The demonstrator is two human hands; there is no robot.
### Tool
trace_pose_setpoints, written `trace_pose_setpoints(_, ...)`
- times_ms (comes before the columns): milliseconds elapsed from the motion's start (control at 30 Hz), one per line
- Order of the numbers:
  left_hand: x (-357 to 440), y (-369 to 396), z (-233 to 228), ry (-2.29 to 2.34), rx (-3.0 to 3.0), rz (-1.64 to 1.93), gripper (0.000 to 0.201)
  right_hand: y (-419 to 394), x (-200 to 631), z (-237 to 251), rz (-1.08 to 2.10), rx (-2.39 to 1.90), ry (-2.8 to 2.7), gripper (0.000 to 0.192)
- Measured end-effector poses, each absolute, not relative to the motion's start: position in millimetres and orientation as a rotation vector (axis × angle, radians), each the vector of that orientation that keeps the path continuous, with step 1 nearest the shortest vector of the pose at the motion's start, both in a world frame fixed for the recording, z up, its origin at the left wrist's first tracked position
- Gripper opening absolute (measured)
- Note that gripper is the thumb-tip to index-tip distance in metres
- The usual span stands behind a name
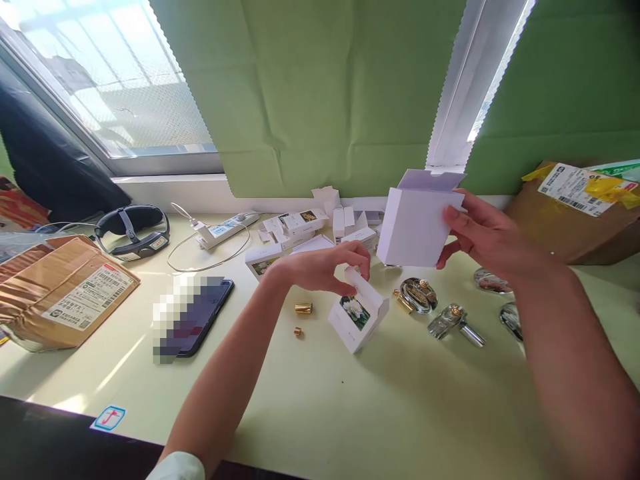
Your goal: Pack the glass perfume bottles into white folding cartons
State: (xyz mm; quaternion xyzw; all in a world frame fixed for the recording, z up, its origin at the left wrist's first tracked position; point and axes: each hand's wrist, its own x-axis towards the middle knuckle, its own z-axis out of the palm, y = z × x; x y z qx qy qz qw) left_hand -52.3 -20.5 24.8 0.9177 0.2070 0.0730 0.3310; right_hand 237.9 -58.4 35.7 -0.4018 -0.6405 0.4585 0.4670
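Observation:
My right hand [483, 235] holds a plain white carton [417, 220] up above the table, its top flap open. My left hand [325, 265] pinches the open flap of a small white box with a flower picture [357, 319], which rests tilted on the pale green table [320, 400]. Two small gold caps [303, 308] lie just left of that box. Several glass perfume bottles with gold and silver fittings [419, 293] lie on the table under my right hand.
A pile of small white boxes [300, 230] sits at the back by the window. A phone [197, 319] lies left of centre, with a power strip [225, 230], a black headband device [134, 230] and cardboard parcels at far left [65, 290] and far right [575, 213].

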Motion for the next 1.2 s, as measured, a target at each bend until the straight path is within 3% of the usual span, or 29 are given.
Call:
trace_pose_setpoints(333, -59.5, -21.8, 32.3, 0.675, 2.443, 0.243, 0.017, -64.7, 233.0, 32.9, 1.418, -1.022, -1.644, 0.05)
trace_pose_setpoints(733, -73.2, -8.3, 29.6, 0.722, 2.216, 0.197, 0.025, -42.8, 262.7, 20.4, 1.014, -1.214, -1.586, 0.039)
trace_pose_setpoints(1200, -55.7, -20.2, 28.0, 0.708, 2.119, 0.178, 0.028, -65.1, 224.3, 31.7, 1.484, -0.894, -1.977, 0.049)
